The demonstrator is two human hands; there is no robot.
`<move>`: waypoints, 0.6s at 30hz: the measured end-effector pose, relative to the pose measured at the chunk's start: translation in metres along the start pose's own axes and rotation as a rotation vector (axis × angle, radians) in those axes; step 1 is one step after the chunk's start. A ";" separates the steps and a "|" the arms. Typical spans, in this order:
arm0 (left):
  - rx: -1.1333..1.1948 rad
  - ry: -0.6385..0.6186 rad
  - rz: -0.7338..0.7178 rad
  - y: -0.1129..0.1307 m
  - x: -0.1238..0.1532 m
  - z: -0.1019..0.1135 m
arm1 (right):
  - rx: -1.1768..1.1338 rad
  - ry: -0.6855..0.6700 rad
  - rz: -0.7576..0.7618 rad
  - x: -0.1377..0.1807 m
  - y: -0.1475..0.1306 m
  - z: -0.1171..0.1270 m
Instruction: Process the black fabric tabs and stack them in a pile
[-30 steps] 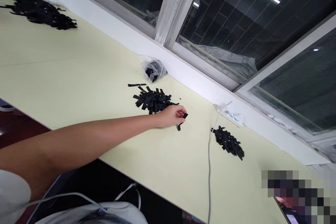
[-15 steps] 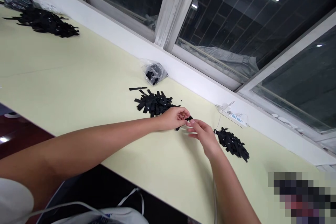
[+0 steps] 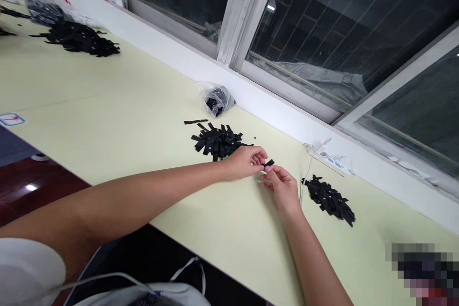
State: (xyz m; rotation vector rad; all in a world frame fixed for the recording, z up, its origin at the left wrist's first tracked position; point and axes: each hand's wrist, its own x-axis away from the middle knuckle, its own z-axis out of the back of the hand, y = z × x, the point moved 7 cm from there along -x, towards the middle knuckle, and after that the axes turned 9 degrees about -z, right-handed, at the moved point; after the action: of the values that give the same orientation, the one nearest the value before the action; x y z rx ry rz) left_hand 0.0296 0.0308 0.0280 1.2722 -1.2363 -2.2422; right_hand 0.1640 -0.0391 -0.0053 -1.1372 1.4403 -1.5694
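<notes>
My left hand (image 3: pixel 247 162) and my right hand (image 3: pixel 281 186) meet above the pale yellow table (image 3: pixel 107 105), both pinching one short black strip (image 3: pixel 269 163) between their fingertips. Just behind my left hand lies a heap of black strips (image 3: pixel 217 141). A second, smaller heap of black strips (image 3: pixel 332 199) lies to the right of my right hand.
A clear plastic bag of black pieces (image 3: pixel 217 99) sits by the window sill. A white cable (image 3: pixel 304 177) runs from a power strip (image 3: pixel 332 158) across the table. A large black pile (image 3: pixel 81 40) lies far left. A small label (image 3: pixel 10 119) is stuck at the table's left edge.
My right hand came into view and joined the left at the strip. The strip went from hanging loose from my left hand to being pinched by both.
</notes>
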 end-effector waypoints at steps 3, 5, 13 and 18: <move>-0.147 0.019 -0.141 0.016 -0.001 0.005 | 0.005 -0.023 0.063 0.002 -0.004 0.001; -0.265 0.019 -0.243 0.029 0.000 0.008 | 0.017 -0.042 0.122 0.005 -0.009 0.001; -0.399 -0.065 -0.417 0.044 0.003 0.004 | 0.241 0.000 0.382 0.017 -0.026 0.002; -0.429 -0.109 -0.579 0.054 0.005 -0.001 | 0.449 0.050 0.468 0.031 -0.037 0.004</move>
State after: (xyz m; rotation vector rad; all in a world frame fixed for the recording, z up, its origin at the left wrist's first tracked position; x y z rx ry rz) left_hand 0.0186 -0.0045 0.0675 1.4685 -0.3810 -2.7934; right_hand 0.1585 -0.0649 0.0355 -0.4612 1.1884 -1.4799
